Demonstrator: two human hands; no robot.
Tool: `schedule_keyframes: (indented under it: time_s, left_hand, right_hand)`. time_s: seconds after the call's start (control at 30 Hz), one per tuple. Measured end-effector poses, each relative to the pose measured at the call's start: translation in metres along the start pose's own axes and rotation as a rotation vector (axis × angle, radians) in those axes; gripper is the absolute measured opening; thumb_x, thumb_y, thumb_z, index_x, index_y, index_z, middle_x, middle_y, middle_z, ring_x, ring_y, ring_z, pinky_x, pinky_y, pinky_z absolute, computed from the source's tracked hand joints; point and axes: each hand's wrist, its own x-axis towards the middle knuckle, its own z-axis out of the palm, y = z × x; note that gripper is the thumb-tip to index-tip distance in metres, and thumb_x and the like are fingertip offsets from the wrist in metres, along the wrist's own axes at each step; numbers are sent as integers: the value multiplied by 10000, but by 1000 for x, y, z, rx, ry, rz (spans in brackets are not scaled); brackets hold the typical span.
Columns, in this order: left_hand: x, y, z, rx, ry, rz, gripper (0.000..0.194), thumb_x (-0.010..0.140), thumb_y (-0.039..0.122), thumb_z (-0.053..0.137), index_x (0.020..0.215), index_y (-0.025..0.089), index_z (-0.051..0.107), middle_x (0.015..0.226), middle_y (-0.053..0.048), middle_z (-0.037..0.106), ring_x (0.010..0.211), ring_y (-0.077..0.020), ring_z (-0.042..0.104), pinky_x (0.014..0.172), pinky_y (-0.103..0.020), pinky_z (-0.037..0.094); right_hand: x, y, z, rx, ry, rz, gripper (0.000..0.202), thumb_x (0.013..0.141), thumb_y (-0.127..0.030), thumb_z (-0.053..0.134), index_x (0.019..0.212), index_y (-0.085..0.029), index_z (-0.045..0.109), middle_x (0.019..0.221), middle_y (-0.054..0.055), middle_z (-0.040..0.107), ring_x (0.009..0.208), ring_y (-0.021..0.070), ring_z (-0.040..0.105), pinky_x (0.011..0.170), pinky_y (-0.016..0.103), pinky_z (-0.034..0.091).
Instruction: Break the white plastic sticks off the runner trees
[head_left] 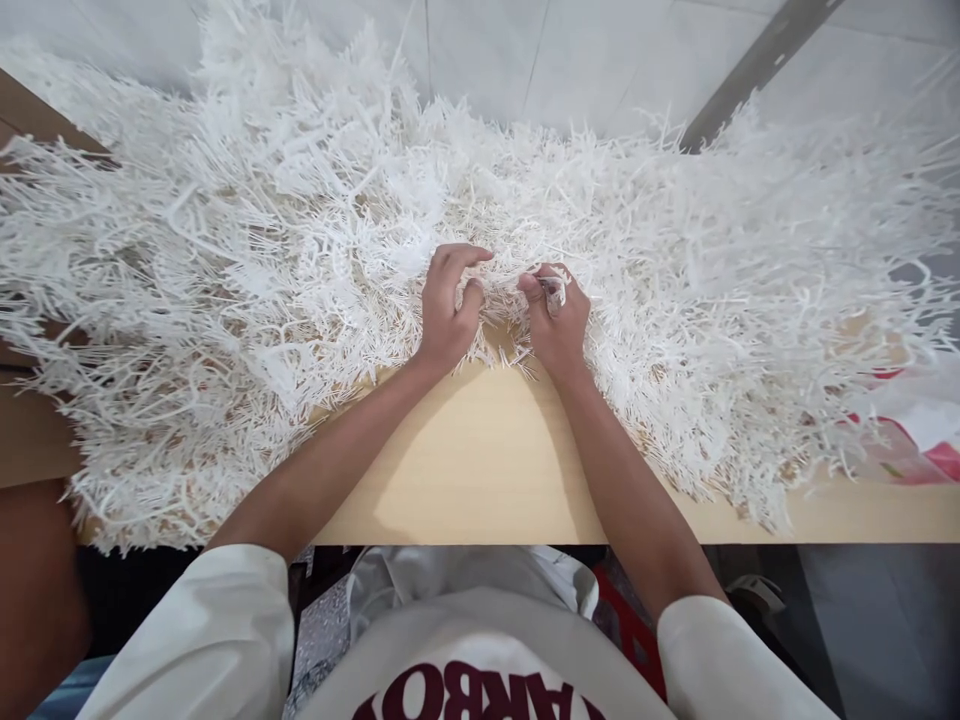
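A large heap of white branching plastic strands (pixel 315 220) spreads over a light wooden table (pixel 472 460). At the front middle of the heap is my left hand (pixel 451 305), its fingers curved and apart, with a gap between thumb and forefinger; strands lie beside and under it. Just to its right, my right hand (pixel 556 315) is closed, thumb against the curled fingers, round a small white strand piece (pixel 555 287). A small dark bit shows at the fingertips, too small to make out.
Pink-and-white plastic bags (pixel 911 450) lie at the table's right end. Cardboard (pixel 34 435) stands at the left, near another person's arm (pixel 37 590). A grey metal bar (pixel 750 75) rises behind the heap. The table's front edge runs near my body.
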Motion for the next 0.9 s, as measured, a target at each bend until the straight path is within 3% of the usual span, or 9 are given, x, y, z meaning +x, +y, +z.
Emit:
schedule_keyframes:
  time_s: [0.1,0.27,0.43,0.6,0.73,0.9]
  left_hand:
    - [2,1,0,47,-58,11,401,967,570,403,1183,292,595,1241,-79,604,1218,-231,557,985,-395,455]
    - [4,2,4,78,-171,-3,416,932,596,474,985,240,682,987,-42,718,989,-181,648,965,-371,474]
    - [3,2,4,93,-119,-1,390,965,549,436,875,243,660,876,-17,704,879,-161,637,906,-357,474]
    - [2,1,3,112,-34,-23,389,983,538,396,841,228,584,850,-18,658,866,-150,615,851,-332,471]
    - [3,-1,4,34,-53,-75,384,988,529,384,892,235,610,880,-29,658,890,-153,614,831,-324,482]
    - [3,-3,4,104,-86,-14,398,925,593,475,941,263,697,974,-50,648,966,-188,612,942,-393,472]
  right_hand:
    - [0,0,0,17,-37,-5,306,992,-490,424,926,-245,595,920,38,661,910,185,650,818,368,522]
    - [0,2,1,17,-45,-40,331,997,-498,410,943,-230,599,930,38,653,899,173,632,823,356,518]
    - [-1,2,1,6,-92,-99,278,1004,-463,411,972,-244,579,923,31,634,901,178,609,830,365,516]
    - [-4,4,2,-68,-233,-229,293,1013,-439,355,998,-252,581,906,52,620,911,218,573,831,421,508]
    - [-5,3,2,-6,-117,-120,318,1005,-494,358,1025,-260,572,946,54,609,950,221,584,882,444,502]
    - [-3,0,1,14,-25,-58,321,994,-516,394,1026,-253,576,961,51,593,981,213,595,897,442,501]
